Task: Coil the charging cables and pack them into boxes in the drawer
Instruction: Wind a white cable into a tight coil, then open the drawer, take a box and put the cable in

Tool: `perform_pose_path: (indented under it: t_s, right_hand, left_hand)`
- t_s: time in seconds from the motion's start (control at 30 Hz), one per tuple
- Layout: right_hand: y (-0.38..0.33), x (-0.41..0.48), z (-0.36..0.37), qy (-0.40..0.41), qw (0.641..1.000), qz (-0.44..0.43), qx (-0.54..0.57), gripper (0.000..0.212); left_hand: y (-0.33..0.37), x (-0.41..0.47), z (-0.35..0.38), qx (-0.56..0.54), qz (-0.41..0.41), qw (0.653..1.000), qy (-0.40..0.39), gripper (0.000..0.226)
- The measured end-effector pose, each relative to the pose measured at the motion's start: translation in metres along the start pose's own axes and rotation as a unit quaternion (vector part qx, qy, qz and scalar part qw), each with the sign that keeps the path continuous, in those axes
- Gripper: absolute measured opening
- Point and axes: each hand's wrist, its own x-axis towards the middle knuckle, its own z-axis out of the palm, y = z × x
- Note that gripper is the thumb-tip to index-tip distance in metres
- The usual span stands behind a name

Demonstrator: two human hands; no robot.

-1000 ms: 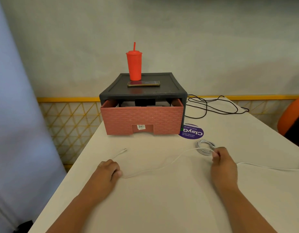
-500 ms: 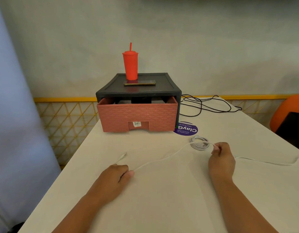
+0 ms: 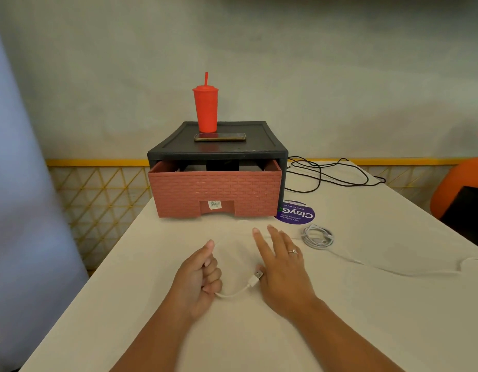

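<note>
table: 2 white cables, 1 black, 1 drawer.

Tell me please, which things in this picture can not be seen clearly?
- Inside of the pink drawer, head view: its own front wall and the black cabinet hide any boxes.
- White cable: the part inside the closed left hand is hidden.
- Second white cable: its far end is cut off by the right edge.
- Label on the drawer: too small to read.

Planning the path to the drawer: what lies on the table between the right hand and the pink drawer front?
In the head view, only a faint loop of white cable crosses the bare table between the right hand and the drawer.
</note>
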Motion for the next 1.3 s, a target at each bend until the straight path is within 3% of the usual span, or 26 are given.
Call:
perform_pose_path:
  t_s: [0.1,0.27,0.4,0.47,0.53,0.63,0.7,0.77,0.93,1.03,1.13,1.17,1.23,1.3]
  right_hand:
    - [0.001,0.010,0.001,0.025,0.993,-0.053,0.107,0.084]
    - [0.002,0.029,0.005,0.046,0.985,-0.090,0.137,0.089]
    - [0.002,0.042,0.014,0.045,0.984,-0.122,0.118,0.091]
    - [0.001,0.048,0.020,0.036,0.984,-0.139,0.109,0.081]
    - [0.000,0.051,0.026,0.038,0.984,-0.143,0.100,0.058]
    - [0.001,0.054,0.028,0.066,0.984,-0.132,0.098,0.030]
    - [0.005,0.057,0.023,0.097,0.983,-0.117,0.105,0.013]
    - [0.010,0.058,0.018,0.121,0.983,-0.106,0.086,0.016]
    - [0.015,0.059,0.016,0.102,0.989,-0.083,0.067,0.025]
    - [0.013,0.060,0.014,0.014,0.995,-0.057,0.082,0.030]
    - [0.015,0.060,0.020,-0.092,0.992,-0.038,0.080,0.038]
    - [0.014,0.060,0.021,-0.106,0.990,-0.033,0.089,0.042]
    - [0.007,0.064,0.019,-0.109,0.986,-0.025,0.121,0.043]
    - [-0.002,0.071,0.014,-0.119,0.982,-0.030,0.147,0.043]
  left_hand:
    - [-0.001,0.010,0.008,0.001,-0.018,1.000,-0.008,0.039]
    - [0.002,0.030,0.013,0.060,-0.019,0.998,-0.018,0.036]
    - [0.010,0.045,0.009,0.066,-0.114,0.988,-0.076,0.032]
    - [0.014,0.051,0.005,0.081,-0.151,0.979,-0.106,0.033]
    - [0.016,0.059,0.000,0.070,-0.164,0.976,-0.124,0.036]
    - [0.018,0.071,-0.009,-0.041,-0.173,0.968,-0.174,0.030]
    - [0.022,0.076,-0.016,-0.134,-0.168,0.945,-0.247,0.024]
    - [0.026,0.077,-0.019,-0.190,-0.146,0.932,-0.271,0.019]
    - [0.024,0.073,-0.012,-0.174,-0.097,0.965,-0.172,0.036]
    - [0.017,0.075,-0.008,-0.141,-0.096,0.982,-0.078,0.019]
    - [0.016,0.075,-0.006,0.035,-0.005,0.997,0.064,0.028]
    - [0.017,0.075,-0.006,0.151,0.051,0.981,0.106,0.029]
    - [0.018,0.073,-0.013,0.352,0.153,0.906,0.176,0.029]
    - [0.022,0.070,-0.023,0.393,0.214,0.867,0.218,0.029]
